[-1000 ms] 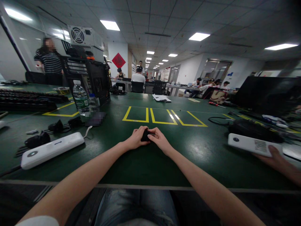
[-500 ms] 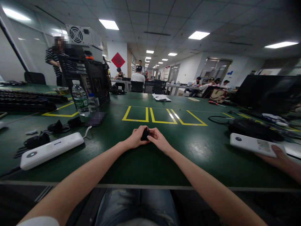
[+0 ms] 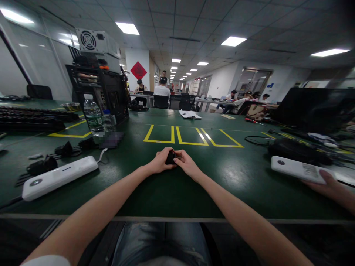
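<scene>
Both my hands meet at the middle of the green table [image 3: 177,192], just in front of three yellow outlined boxes [image 3: 191,136]. Between them is a small black object [image 3: 170,157]. My left hand [image 3: 160,162] wraps its fingers over the object's left side. My right hand [image 3: 187,163] pinches its right side with fingertips. The object is mostly hidden by my fingers and I cannot tell what it is.
A white power strip [image 3: 57,177] and black plugs [image 3: 41,165] lie at the left, with a water bottle [image 3: 93,117] and a black computer case [image 3: 107,92] behind. At the right another person's hand [image 3: 331,186] rests on a white device [image 3: 298,169]. People sit at far desks.
My hands have stayed together on the small black object, which is tilted a little more upright. The standing person at the far left has walked behind the computer case, out of sight.
</scene>
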The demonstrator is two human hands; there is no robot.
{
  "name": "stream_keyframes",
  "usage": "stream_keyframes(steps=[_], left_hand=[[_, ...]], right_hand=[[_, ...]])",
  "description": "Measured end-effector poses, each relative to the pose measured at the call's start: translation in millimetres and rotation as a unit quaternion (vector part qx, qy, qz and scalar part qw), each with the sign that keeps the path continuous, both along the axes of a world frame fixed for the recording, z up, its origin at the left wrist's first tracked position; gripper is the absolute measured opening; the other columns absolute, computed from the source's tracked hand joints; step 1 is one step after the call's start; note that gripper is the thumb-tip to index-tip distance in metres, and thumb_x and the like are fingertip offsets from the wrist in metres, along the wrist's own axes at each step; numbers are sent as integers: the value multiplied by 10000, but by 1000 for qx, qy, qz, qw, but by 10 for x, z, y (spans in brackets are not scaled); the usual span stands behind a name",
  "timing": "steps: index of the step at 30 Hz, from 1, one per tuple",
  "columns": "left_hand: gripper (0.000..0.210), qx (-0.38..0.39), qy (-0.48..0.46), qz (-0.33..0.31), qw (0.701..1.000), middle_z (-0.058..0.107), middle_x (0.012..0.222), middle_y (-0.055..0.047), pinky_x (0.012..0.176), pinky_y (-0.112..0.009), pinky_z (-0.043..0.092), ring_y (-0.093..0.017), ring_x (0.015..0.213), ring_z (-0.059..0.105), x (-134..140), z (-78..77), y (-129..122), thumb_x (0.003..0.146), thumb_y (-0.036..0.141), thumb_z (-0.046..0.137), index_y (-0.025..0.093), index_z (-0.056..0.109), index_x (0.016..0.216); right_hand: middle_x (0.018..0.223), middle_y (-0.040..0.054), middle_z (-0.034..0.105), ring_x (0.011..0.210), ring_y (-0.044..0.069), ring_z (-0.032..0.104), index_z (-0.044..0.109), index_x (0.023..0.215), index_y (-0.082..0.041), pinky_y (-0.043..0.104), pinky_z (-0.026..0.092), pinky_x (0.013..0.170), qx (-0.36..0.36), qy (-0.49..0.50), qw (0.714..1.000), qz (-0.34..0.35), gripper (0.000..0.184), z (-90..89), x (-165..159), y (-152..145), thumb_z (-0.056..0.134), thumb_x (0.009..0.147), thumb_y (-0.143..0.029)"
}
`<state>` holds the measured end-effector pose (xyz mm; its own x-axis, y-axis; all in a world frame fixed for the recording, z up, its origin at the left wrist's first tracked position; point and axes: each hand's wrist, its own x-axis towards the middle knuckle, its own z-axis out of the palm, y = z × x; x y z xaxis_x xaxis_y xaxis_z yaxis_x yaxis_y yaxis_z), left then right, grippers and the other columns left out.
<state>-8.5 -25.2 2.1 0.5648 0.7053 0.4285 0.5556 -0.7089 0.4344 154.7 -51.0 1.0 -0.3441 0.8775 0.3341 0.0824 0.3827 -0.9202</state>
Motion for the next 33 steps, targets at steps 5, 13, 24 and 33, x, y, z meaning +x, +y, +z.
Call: stream_keyframes(steps=[5,13,24,33], left_hand=[[591,-9,-4,-7,1000,443,1120,-103,863,-423,338,-246,1006,467,-6,10,-7,672,381,588,180,300,1147],[590,-33,-5,0,999,455,1112,-101,856,-429,355,-257,1014,468,3,11,22,660,378,601,175,314,1134],[553,-87,-15,-9,996,472,1097,-88,865,-449,357,-264,1012,478,-11,67,7,666,344,595,188,342,1132],[579,-119,-14,-12,993,489,1036,-85,816,-416,395,-242,954,498,-13,41,95,647,400,605,165,353,1112]], right_hand=[[1028,22,515,1022,139,496,457,951,-210,338,379,928,3,15,1000,8,226,29,-10,-55,523,736,-236],[1027,29,508,988,133,499,450,984,-206,330,389,904,35,-37,998,-47,208,0,-29,-17,450,776,-220],[1047,37,480,1040,161,474,433,997,-206,369,392,904,67,-86,991,-75,242,8,-46,-120,433,757,-183],[1087,68,497,1012,175,495,415,1119,-196,380,385,903,36,-124,983,-127,381,-60,-17,13,475,744,-225]])
